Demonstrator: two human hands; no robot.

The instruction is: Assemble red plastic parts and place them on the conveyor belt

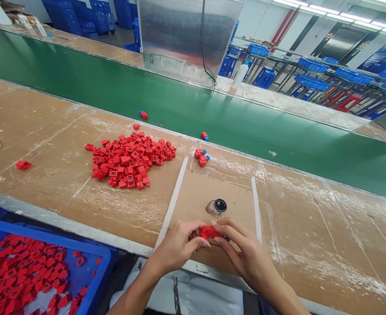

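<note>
Left hand (179, 243), right hand (245, 250): fingers clamped on red plastic (208, 232), partly covered; piece count unclear. Blue bin (58, 237) cut off, lower left.

Bright, cool light comes from ceiling tubes (353, 18) beyond the green belt (278, 135), whose surface carries soft sheen and darker patches. On the belt's near side, the tabletop (291, 205) (shiny in places) throws speckled glare, and the fingers (231, 231) look fairly crisp. Blue crates (312, 65) beyond the belt look soft; wide-angle stretching skews the edges.

Fingers (197, 242) partly hide red pieces (206, 232); tray (105, 259) cropped.
</note>
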